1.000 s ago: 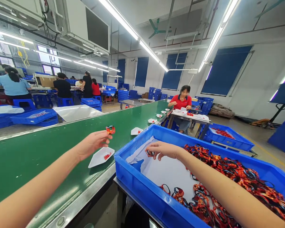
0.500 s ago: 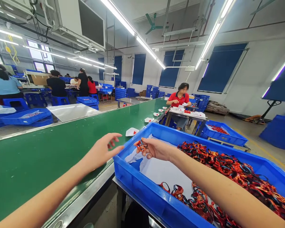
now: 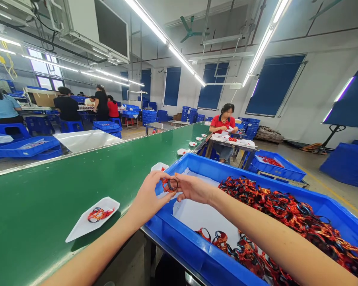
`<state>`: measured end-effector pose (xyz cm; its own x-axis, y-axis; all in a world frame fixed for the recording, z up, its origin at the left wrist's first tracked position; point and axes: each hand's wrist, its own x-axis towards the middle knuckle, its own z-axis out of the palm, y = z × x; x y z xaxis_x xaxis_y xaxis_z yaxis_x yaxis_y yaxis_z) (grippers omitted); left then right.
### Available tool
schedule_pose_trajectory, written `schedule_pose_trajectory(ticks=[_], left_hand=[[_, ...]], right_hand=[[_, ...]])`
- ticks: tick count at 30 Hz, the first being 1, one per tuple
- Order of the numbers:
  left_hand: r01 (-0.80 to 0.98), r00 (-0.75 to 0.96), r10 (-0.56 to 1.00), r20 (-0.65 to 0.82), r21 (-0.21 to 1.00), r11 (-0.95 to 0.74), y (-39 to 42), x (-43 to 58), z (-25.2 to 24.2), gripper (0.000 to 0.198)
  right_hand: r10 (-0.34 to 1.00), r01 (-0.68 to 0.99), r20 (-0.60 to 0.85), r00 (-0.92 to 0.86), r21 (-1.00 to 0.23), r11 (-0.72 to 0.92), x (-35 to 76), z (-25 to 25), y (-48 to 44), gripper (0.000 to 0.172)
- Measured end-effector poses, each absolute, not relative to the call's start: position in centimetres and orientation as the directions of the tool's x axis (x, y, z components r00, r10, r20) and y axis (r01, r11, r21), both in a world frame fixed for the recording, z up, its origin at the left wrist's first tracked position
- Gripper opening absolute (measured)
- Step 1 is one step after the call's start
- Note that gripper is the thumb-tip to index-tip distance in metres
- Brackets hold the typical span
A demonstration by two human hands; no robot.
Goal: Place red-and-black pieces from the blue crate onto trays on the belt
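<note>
My left hand (image 3: 152, 192) and my right hand (image 3: 195, 188) meet above the near left corner of a blue crate (image 3: 179, 238). Between their fingertips is a red-orange and black ring-shaped piece (image 3: 170, 185), pinched from both sides. Just behind my left fingers sits a white tray (image 3: 158, 166) on the green conveyor belt (image 3: 41, 190), partly hidden. Left of my forearm, another white tray (image 3: 77, 230) on the belt carries a red-orange piece (image 3: 97, 214). Beneath my right forearm, the crate holds a big heap of similar pieces (image 3: 274, 206) and white paper lining.
Farther along the belt stand several white trays (image 3: 183, 152) in a row. A person in a red shirt (image 3: 223, 122) works at a side table (image 3: 247, 147). Behind my crate is another blue crate (image 3: 282, 171) with red pieces. More people sit at the far left.
My left hand has moved right and closed on the piece held by my right hand. A loaded white tray now shows on the belt left of my left forearm.
</note>
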<state>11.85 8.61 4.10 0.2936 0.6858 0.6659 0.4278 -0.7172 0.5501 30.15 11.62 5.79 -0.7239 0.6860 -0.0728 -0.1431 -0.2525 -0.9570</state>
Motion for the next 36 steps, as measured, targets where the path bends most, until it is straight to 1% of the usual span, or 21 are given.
schedule_pose_trajectory(ticks=[6,14,20,22,23,24,25,27,28,29,31,32,34,35,36], left_hand=[[0.444,0.303,0.672,0.676,0.523,-0.727,8.6,12.1,3.4,0.029],[0.473,0.309,0.627,0.715,0.456,-0.754,8.8,12.0,2.8,0.033],[0.458,0.308,0.640,0.704,0.480,-0.749,8.6,12.0,2.6,0.033],[0.435,0.289,0.662,0.691,0.521,-0.734,8.6,12.0,2.7,0.032],[0.416,0.261,0.690,0.674,0.567,-0.711,8.5,12.0,2.9,0.031],[0.377,0.222,0.735,0.641,0.639,-0.671,8.5,11.9,3.1,0.030],[0.308,0.178,0.793,0.583,0.732,-0.608,8.5,11.8,3.4,0.029],[0.059,0.138,0.909,0.393,0.913,-0.404,8.6,11.4,4.2,0.028],[-0.103,0.151,0.946,0.287,0.956,-0.274,8.6,11.2,4.6,0.028],[-0.259,0.185,0.964,0.193,0.955,-0.142,8.7,10.9,5.0,0.026],[-0.488,0.269,0.961,0.070,0.869,0.074,8.8,10.3,5.7,0.025],[-0.559,0.306,0.951,0.035,0.816,0.150,8.9,9.9,5.9,0.025],[-0.634,0.371,0.929,-0.004,0.730,0.257,9.0,9.4,6.1,0.030],[-0.653,0.394,0.919,-0.015,0.699,0.292,9.0,9.1,6.1,0.032],[-0.668,0.407,0.913,-0.024,0.674,0.316,9.0,8.9,6.1,0.033]], right_hand=[[0.690,-0.096,-0.068,-0.721,-0.976,-0.197,30.1,5.5,11.4,0.024],[0.636,-0.116,-0.041,-0.770,-0.972,-0.204,30.3,4.9,11.6,0.028],[0.635,-0.103,-0.040,-0.772,-0.977,-0.186,30.2,4.7,11.6,0.030],[0.640,-0.069,-0.049,-0.767,-0.985,-0.158,30.1,4.9,11.7,0.032],[0.649,-0.035,-0.068,-0.758,-0.989,-0.144,30.2,5.2,11.7,0.033],[0.663,0.012,-0.099,-0.742,-0.991,-0.133,30.4,5.5,11.7,0.035],[0.684,0.072,-0.135,-0.716,-0.990,-0.120,30.7,6.0,11.8,0.038],[0.729,0.239,-0.212,-0.651,-0.969,-0.068,31.5,6.8,12.0,0.043],[0.740,0.347,-0.253,-0.623,-0.937,-0.028,32.0,7.1,12.1,0.045],[0.739,0.464,-0.301,-0.602,-0.885,0.018,32.6,7.2,12.1,0.046],[0.706,0.693,-0.448,-0.549,-0.716,0.084,33.6,6.8,11.7,0.049],[0.676,0.785,-0.540,-0.501,-0.613,0.092,34.0,6.4,11.3,0.051],[0.604,0.900,-0.700,-0.381,-0.432,0.068,34.6,5.0,10.0,0.053],[0.571,0.927,-0.750,-0.333,-0.371,0.053,34.8,4.3,9.2,0.053],[0.552,0.940,-0.775,-0.309,-0.337,0.054,35.0,3.7,8.3,0.052]])
